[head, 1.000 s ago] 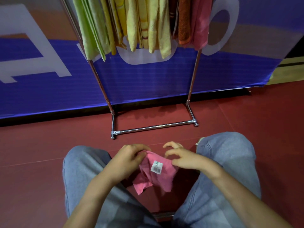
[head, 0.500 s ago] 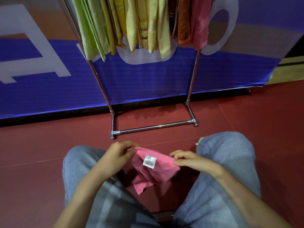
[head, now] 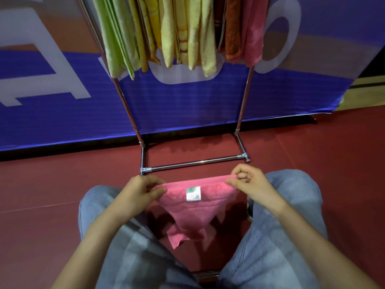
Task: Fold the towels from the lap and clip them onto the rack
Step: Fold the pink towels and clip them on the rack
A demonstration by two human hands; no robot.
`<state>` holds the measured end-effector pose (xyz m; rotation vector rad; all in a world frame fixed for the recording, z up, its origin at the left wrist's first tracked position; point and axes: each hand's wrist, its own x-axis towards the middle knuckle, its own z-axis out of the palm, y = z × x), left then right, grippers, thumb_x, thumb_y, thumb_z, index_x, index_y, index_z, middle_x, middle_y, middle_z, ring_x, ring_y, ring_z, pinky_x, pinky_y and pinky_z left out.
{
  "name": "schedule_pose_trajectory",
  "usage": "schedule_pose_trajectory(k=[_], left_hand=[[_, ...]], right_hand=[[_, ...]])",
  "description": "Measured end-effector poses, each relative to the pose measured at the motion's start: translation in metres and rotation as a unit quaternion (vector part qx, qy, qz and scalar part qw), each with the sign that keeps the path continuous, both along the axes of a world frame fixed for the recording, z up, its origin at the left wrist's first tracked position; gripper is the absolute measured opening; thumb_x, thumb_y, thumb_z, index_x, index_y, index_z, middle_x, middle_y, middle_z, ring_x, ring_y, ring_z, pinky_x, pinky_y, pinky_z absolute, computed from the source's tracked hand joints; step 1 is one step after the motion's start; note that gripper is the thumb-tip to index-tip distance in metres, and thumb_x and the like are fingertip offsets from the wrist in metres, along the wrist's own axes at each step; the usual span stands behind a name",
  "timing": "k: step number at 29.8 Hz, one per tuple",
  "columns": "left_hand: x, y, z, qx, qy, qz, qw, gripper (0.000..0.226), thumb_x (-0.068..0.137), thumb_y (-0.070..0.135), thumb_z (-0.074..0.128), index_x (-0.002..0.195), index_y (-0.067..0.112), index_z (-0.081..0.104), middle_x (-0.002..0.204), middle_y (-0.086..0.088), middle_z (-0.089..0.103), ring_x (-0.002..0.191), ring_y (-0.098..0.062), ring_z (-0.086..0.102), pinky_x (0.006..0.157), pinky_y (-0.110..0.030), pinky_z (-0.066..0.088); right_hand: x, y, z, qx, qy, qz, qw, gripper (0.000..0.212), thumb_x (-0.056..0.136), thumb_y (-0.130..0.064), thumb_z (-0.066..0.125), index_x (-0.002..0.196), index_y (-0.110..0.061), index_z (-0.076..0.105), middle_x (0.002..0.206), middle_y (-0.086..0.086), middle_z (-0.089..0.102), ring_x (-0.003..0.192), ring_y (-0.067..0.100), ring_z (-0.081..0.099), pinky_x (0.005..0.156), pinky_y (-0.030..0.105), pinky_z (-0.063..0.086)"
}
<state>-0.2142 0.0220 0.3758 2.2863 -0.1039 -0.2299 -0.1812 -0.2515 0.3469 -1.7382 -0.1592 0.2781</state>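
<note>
One pink towel (head: 193, 213) is hanging between the knees, at 6 o'clock from the rack's floor bar. Its top edge is being pulled straight and its lower part is drooping to a crumpled corner.

Two hands are working it. The left hand (head: 141, 190) is pinching the 9 o'clock end of the top edge, thumb over curled fingers. The right hand (head: 250, 182) is pinching the 3 o'clock end, thumb and forefinger closed on the hem, the other fingers curled in.

One white label (head: 193, 193) is sitting mid-edge, facing the camera. It is showing a green round mark above and a barcode below; the print is too small to read.

One chrome rack (head: 193, 162) is standing at 12 o'clock, with two uprights and one cross bar on the red floor (head: 62, 184). The hanging towels (head: 193, 38) are packed in a row: green at 11 o'clock, yellow in the middle, one orange and one pink at 1 o'clock. The folds are overlapping, so perhaps ten in all.

One blue banner (head: 187, 105) is hanging behind, showing a white cup shape and part of a large white letter at 10 o'clock. No whole word is readable.
</note>
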Motion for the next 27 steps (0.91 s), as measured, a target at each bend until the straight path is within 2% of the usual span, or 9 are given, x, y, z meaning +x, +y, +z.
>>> schedule_pose_trajectory(k=[2,5,7,11,14,18,22,24,27], left_hand=[[0.001,-0.003,0.012,-0.008,-0.028,-0.006,1.000,0.029,0.070,0.028,0.056,0.084,0.008,0.070,0.061,0.033,0.063,0.062,0.005,0.056,0.067,-0.020,0.047],[0.003,-0.008,0.035,-0.023,-0.078,-0.009,0.997,0.011,0.078,0.014,0.063,0.085,0.009,0.069,0.062,0.036,0.063,0.061,0.014,0.056,0.064,-0.006,0.043],[0.004,-0.011,0.055,-0.035,-0.111,-0.013,0.993,0.010,0.079,0.012,0.061,0.086,0.013,0.068,0.066,0.035,0.064,0.063,0.015,0.056,0.065,-0.002,0.042],[0.007,-0.011,0.090,-0.054,-0.140,-0.012,0.989,0.027,0.082,0.000,0.060,0.079,0.027,0.064,0.066,0.032,0.065,0.064,0.006,0.059,0.065,-0.010,0.047],[0.020,-0.008,0.090,-0.022,-0.147,0.018,0.989,0.024,0.081,0.003,0.061,0.079,0.026,0.066,0.060,0.036,0.062,0.060,0.015,0.057,0.066,-0.005,0.045],[0.029,-0.014,0.076,-0.042,-0.112,0.081,0.989,0.022,0.079,0.001,0.062,0.077,0.021,0.069,0.051,0.027,0.063,0.056,0.003,0.059,0.073,-0.034,0.053],[0.035,-0.022,0.085,-0.122,-0.119,0.152,0.974,0.014,0.079,0.001,0.063,0.082,0.012,0.070,0.045,0.016,0.063,0.056,-0.008,0.060,0.065,-0.024,0.055],[0.037,-0.027,0.098,-0.131,-0.138,0.161,0.969,0.016,0.079,0.003,0.063,0.078,0.018,0.069,0.052,0.009,0.067,0.061,-0.014,0.062,0.064,-0.022,0.055],[0.039,-0.036,0.119,-0.171,-0.171,0.165,0.956,0.021,0.080,0.004,0.062,0.072,0.023,0.067,0.070,-0.004,0.070,0.070,-0.023,0.066,0.070,-0.033,0.057]], right_hand=[[0.003,0.002,0.010,0.024,-0.022,-0.025,0.999,0.027,0.076,0.007,0.064,0.065,-0.013,0.048,0.040,-0.013,0.053,0.041,-0.005,0.043,0.047,0.005,0.033],[0.007,0.003,0.031,0.043,-0.068,-0.055,0.995,0.029,0.075,0.007,0.064,0.068,-0.016,0.047,0.046,-0.013,0.056,0.047,-0.005,0.047,0.052,0.005,0.035],[0.010,0.003,0.048,0.058,-0.099,-0.068,0.991,0.029,0.075,0.005,0.065,0.073,-0.020,0.050,0.052,-0.013,0.061,0.053,-0.005,0.051,0.057,0.007,0.039],[0.018,0.002,0.082,0.087,-0.141,-0.090,0.982,0.026,0.077,0.005,0.062,0.073,-0.019,0.055,0.052,-0.015,0.064,0.051,-0.004,0.053,0.056,0.008,0.042],[0.031,0.007,0.090,0.063,-0.143,-0.102,0.982,0.027,0.077,0.004,0.064,0.067,-0.018,0.052,0.045,-0.011,0.060,0.043,-0.003,0.048,0.049,0.008,0.039],[0.036,0.014,0.082,0.058,-0.120,-0.133,0.982,0.027,0.077,-0.001,0.065,0.063,-0.018,0.051,0.043,-0.011,0.060,0.041,-0.003,0.048,0.045,0.012,0.038],[0.041,0.016,0.102,0.069,-0.142,-0.149,0.976,0.026,0.078,-0.002,0.065,0.064,-0.017,0.050,0.045,-0.012,0.061,0.042,-0.003,0.051,0.041,0.013,0.042],[0.042,0.016,0.116,0.062,-0.169,-0.152,0.972,0.025,0.078,-0.004,0.066,0.064,-0.019,0.052,0.047,-0.012,0.062,0.043,-0.002,0.052,0.043,0.015,0.043],[0.043,0.017,0.137,0.079,-0.203,-0.162,0.962,0.027,0.078,-0.004,0.067,0.063,-0.021,0.052,0.049,-0.011,0.062,0.047,-0.001,0.054,0.047,0.018,0.046]])
